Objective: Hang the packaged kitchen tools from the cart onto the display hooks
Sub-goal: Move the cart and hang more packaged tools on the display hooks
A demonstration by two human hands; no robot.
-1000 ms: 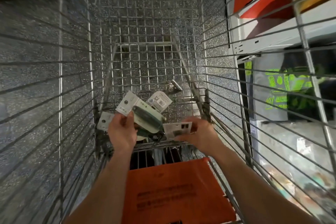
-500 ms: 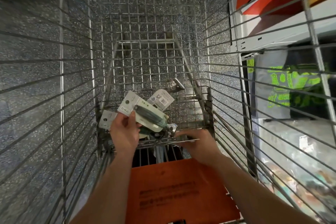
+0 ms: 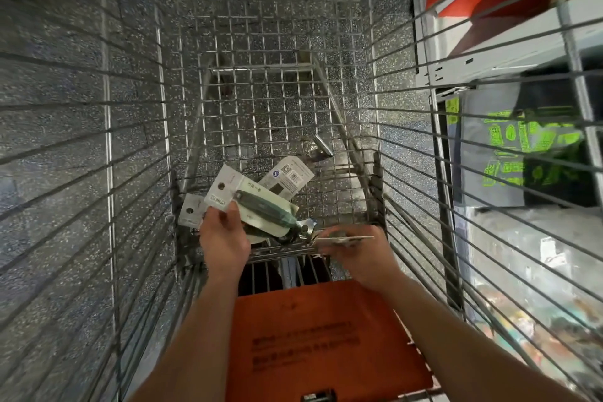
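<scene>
The cart [image 3: 106, 127] holds loose tool packs [image 3: 287, 177] at its 6 o'clock end. No hooks show, so I think no hanging has begun. The left hand [image 3: 223, 240] grips a green-handled pack [image 3: 266, 210]. At 3 o'clock from it, the right hand [image 3: 357, 258] pinches a flat pack [image 3: 346, 238], seen edge-on.

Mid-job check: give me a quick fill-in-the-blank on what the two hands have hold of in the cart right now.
1. The left hand grips a carded tool with a ____ handle.
2. The right hand holds a flat package with its thin ____ toward the camera.
3. The wire cart has a seat flap coloured ____.

Missing words: green; edge; orange.
</scene>
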